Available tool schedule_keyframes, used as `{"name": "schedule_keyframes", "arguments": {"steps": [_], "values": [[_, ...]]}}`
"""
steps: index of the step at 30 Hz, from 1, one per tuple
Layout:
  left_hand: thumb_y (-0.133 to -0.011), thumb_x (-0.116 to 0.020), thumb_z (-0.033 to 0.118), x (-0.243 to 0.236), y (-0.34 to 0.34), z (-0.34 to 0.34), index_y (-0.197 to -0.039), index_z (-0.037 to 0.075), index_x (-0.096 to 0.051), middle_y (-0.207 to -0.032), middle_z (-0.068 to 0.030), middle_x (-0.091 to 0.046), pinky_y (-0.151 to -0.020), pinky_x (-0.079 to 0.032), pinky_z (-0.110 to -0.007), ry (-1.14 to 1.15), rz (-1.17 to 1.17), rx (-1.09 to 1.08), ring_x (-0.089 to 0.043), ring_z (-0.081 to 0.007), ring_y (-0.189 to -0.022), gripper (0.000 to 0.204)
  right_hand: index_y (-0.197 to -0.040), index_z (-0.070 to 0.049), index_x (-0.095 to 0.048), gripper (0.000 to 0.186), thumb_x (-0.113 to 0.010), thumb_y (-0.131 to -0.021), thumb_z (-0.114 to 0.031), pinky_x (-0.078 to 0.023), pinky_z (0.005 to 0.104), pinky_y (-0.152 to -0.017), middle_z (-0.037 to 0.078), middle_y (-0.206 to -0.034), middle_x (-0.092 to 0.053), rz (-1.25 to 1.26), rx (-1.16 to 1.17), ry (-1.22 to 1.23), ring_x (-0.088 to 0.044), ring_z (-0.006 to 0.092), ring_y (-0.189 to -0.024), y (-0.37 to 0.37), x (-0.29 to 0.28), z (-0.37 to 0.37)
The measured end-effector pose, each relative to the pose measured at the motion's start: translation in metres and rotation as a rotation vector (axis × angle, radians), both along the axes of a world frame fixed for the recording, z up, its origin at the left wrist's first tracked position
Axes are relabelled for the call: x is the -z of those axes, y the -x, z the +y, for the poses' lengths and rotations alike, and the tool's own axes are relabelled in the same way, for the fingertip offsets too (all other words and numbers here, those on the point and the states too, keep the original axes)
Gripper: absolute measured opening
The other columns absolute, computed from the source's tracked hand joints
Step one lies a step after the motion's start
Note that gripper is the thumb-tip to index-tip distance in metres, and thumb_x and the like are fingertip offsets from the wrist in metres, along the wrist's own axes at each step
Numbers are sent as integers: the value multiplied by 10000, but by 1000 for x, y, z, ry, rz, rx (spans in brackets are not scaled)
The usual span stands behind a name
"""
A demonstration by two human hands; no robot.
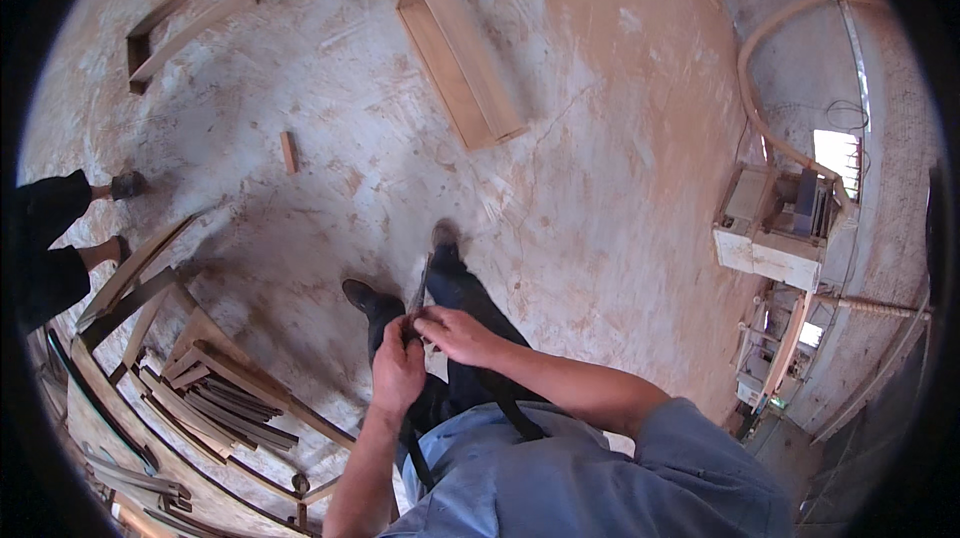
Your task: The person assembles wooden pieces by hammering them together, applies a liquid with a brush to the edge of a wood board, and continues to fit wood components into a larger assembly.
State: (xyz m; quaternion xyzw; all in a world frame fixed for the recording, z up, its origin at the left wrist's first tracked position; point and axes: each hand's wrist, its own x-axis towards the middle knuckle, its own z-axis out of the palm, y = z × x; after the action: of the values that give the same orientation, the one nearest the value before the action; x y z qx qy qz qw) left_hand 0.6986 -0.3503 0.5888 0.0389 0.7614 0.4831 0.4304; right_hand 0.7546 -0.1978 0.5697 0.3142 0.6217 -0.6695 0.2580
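Note:
My left hand and my right hand are close together in front of my waist, above my legs. Both have their fingers closed around a slim grey pointed tool. Its narrow end sticks out past my fingers, toward my far shoe. The other end is hidden in my grip, so its exact kind does not show. My right thumb and fingers pinch it beside the left fist.
An open wooden box lies ahead on the floor. Far left are a rectangular wooden frame and a small wood block. Another person's legs stand left, near a wooden frame holding several strips. Boxy equipment stands right.

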Motion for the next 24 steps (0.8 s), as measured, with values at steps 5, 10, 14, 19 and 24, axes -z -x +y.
{"name": "schedule_keyframes", "arguments": {"steps": [5, 10, 14, 19, 24], "values": [[-950, -584, 297, 77, 49, 85, -1210, 65, -561, -1049, -237, -676, -848, -499, -500, 260, -92, 157, -630, -440, -1009, 349, -1158, -5, -600, 352, -580, -982, -308, -516, 307, -679, 62, -876, -664, -162, 210, -149, -628, 141, -753, -36, 66, 136], [-954, -557, 283, 181, 100, 195, -1117, 38, -603, -943, -209, -668, -769, -502, -473, 347, 162, 347, -642, -397, -877, 298, -1192, -23, -593, 357, -534, -1006, -322, -521, 281, -665, 61, -937, -661, -364, 296, -340, -609, 123, -788, -24, 165, 299], [-943, -543, 282, 240, 104, 279, -1099, 36, -621, -920, -215, -670, -775, -499, -483, 350, -257, 39, -642, -395, -874, 301, -1183, -4, -619, 373, -586, -963, -303, -526, 302, -718, 103, -946, -698, -302, 363, -273, -654, 152, -845, -7, 205, 364], [-934, -516, 322, 291, 114, 336, -1081, 68, -659, -988, -251, -679, -829, -498, -535, 519, -8, 391, -643, -454, -922, 326, -1183, 20, -608, 334, -606, -969, -236, -525, 301, -771, 121, -1001, -700, -178, 90, -547, -662, 180, -850, 19, 241, 388], [-929, -514, 305, 329, 163, 368, -1022, 79, -670, -938, -207, -704, -818, -521, -518, 538, 158, 740, -665, -414, -920, 290, -1143, 20, -618, 293, -647, -936, -187, -521, 318, -789, 132, -996, -666, -30, 59, -726, -653, 225, -857, 44, 286, 414]]}}
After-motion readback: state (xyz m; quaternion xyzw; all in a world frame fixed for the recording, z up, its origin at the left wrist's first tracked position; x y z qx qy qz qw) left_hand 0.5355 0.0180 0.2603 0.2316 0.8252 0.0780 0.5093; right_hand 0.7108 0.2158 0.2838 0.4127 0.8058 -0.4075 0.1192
